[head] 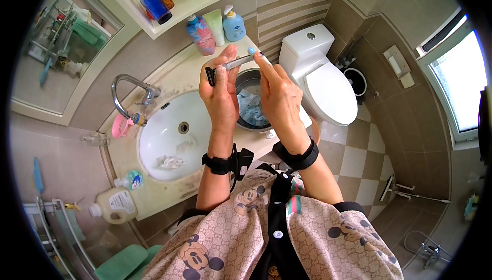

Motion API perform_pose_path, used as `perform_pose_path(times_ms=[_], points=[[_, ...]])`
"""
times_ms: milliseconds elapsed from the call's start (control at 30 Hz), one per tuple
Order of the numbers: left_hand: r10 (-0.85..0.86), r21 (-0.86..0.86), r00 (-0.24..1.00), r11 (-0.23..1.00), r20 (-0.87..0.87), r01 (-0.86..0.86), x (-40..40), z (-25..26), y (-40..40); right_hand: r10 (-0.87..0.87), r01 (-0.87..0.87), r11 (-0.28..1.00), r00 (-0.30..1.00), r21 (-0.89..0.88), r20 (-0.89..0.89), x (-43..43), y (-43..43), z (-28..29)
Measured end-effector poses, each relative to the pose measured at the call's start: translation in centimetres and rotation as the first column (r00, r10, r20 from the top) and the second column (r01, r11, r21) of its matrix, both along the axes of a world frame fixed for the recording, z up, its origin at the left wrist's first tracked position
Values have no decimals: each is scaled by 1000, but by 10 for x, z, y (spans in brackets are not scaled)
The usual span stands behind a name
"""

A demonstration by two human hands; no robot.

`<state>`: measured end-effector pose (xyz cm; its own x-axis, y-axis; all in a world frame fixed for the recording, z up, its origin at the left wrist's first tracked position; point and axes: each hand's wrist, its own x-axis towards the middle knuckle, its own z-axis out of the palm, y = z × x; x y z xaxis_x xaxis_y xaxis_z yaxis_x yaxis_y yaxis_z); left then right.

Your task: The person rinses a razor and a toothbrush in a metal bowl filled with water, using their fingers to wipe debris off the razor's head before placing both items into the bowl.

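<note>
My left hand (222, 84) is raised above the counter, its thumb and fingers around a slim silver-grey object (239, 62). A black frame-like piece (210, 76) sits at the near end of this object; its exact kind cannot be told. My right hand (282, 95) has its index finger at the object's far end, beside a small light-blue tip (251, 50). The right thumb is hidden, so its grip is unclear. Below and between the hands stands a dark grey basin (246, 82) with wet light-blue cloth (251, 109) in it. Black straps circle both wrists.
Left of my hands is a white sink (153, 153) with a curved faucet (121, 101) and crumpled white matter (169, 162). Bottles, including a blue pump bottle (233, 26), line the counter's back. A large jug (115, 205) stands front left. A toilet (330, 91) is right.
</note>
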<state>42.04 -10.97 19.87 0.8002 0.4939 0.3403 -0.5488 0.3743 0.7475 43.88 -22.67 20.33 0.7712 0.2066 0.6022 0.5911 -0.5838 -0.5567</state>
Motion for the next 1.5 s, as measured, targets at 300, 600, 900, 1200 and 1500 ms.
perform_pose_path(times_ms=[300, 600, 900, 1200, 1500], points=[[-265, -204, 963, 942, 41, 268, 3, -1, -5, 66, -64, 997, 997, 42, -43, -10, 9, 7], [-192, -108, 981, 975, 40, 195, 6, -6, -1, 101, -101, 995, 995, -7, 13, -20, 11, -2], [-38, -100, 999, 994, -13, 36, 6, -1, -4, 94, -94, 995, 996, -31, 11, -13, 7, -5], [18, -158, 998, 987, -62, -28, 7, 8, -9, 99, -98, 995, 995, -16, 20, -14, 11, -7], [59, -177, 996, 982, -73, -71, 5, 3, -3, 16, -18, 999, 998, 39, 58, 6, 3, -9]])
